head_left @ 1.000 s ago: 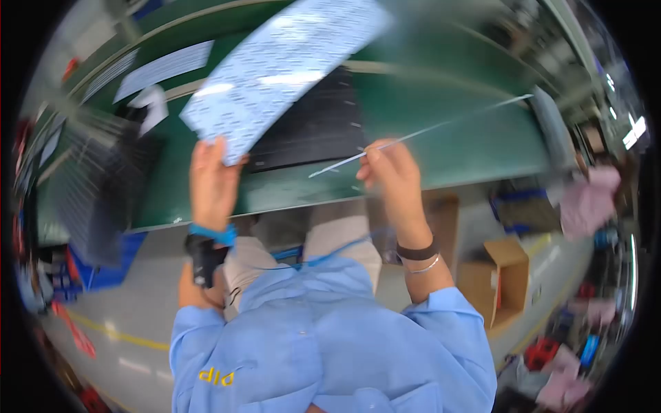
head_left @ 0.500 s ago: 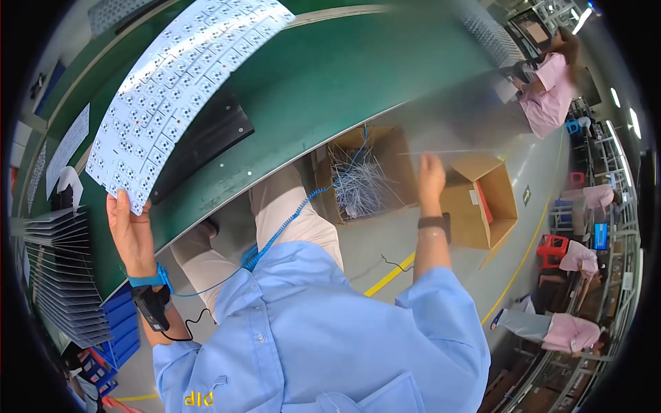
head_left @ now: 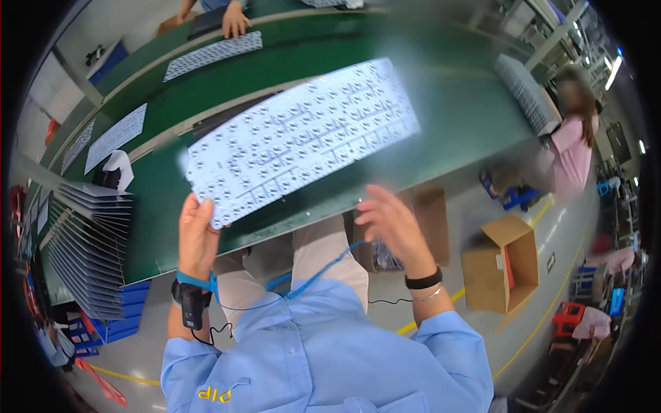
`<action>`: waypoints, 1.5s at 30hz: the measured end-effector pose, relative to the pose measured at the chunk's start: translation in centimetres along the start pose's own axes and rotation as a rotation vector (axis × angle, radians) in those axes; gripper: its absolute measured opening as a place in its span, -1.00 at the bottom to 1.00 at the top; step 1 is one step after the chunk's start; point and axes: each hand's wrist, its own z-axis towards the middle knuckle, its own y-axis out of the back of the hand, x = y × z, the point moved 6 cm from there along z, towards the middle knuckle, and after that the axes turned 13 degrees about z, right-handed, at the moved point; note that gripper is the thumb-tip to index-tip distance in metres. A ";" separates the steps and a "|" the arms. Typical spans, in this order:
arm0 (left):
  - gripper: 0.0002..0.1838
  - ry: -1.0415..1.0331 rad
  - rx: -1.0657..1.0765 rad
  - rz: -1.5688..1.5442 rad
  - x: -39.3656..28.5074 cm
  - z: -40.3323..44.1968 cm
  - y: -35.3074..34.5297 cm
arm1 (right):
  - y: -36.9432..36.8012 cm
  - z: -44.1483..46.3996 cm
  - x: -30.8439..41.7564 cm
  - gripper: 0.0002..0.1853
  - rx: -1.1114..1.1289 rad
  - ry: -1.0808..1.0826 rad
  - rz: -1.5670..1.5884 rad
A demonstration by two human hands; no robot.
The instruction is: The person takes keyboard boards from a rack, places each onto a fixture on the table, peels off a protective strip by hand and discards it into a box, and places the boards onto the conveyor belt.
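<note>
A white keyboard circuit board [head_left: 303, 141], covered in rows of small round switch spots, is raised at a tilt over the green workbench. My left hand [head_left: 198, 234] pinches its lower left corner between thumb and fingers. A blue wrist strap with a coiled cord and a small black device are on that wrist. My right hand [head_left: 391, 224] is apart from the board, below its right part, with fingers spread and holding nothing. Behind it a cardboard box [head_left: 432, 224] is partly hidden; thin pale strips show inside.
On the left stands a rack of stacked thin boards [head_left: 89, 255] above blue bins [head_left: 127, 310]. Across the bench, a co-worker's hand [head_left: 235, 20] touches another keyboard board [head_left: 213, 55]. An open carton [head_left: 485, 275] sits on the floor at right. A person in pink [head_left: 573, 151] is farther right.
My right hand has come from over the boxes toward the bench; its closed fingers, with a thin strip at them, are now spread and bare. The board has swung down and rightward in my left hand.
</note>
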 end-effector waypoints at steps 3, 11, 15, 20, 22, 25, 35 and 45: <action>-0.66 -0.004 0.043 -0.035 -0.5 0.3 -1.2 | -4.3 3.3 -0.7 -0.46 0.094 0.053 0.084; -0.68 0.132 0.084 0.103 -0.9 3.1 -1.9 | -6.6 10.7 2.0 -0.75 -0.047 0.182 0.026; -0.71 -0.132 -0.187 0.621 -2.0 2.8 2.6 | -4.5 16.5 6.1 -0.87 -0.116 0.255 0.021; -0.75 -0.118 -0.282 0.665 0.6 0.7 7.2 | 1.2 26.8 11.0 -0.82 -0.269 0.291 -0.061; -0.77 -0.081 -0.280 0.615 0.4 0.5 7.5 | 3.4 30.2 11.9 -0.82 -0.352 0.292 -0.107; -0.77 -0.064 -0.241 0.808 0.1 1.2 6.9 | 6.9 34.9 12.5 -0.80 -0.502 0.305 -0.140; -0.76 -0.149 -0.200 0.959 -0.4 1.6 6.9 | 15.2 43.1 12.9 -0.74 -0.352 0.124 -0.219; -0.75 -0.191 -0.142 0.706 0.2 1.0 8.1 | 14.2 47.9 11.6 -0.57 -0.358 0.220 -1.134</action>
